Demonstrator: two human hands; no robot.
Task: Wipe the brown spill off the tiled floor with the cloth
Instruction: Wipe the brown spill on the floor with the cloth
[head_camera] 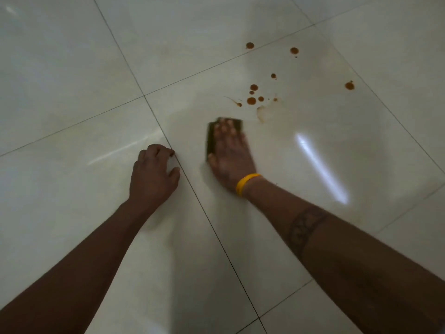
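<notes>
My right hand (230, 155), with a yellow band at the wrist, presses flat with straight fingers on a dark folded cloth (211, 136) on the pale tiled floor (72, 68). The hand and cloth are blurred. Beyond the cloth, up and to the right, lie several brown drops (251, 100) and a faint smeared ring (261, 114). More drops (349, 85) are scattered farther right and farther away. My left hand (154, 172) rests on the floor to the left of the cloth, fingers curled with the tips touching the tile beside a grout line, holding nothing.
Dark grout lines (204, 213) cross the glossy tiles. A bright light reflection (320, 165) streaks the floor to the right of my right forearm. No other objects are in view.
</notes>
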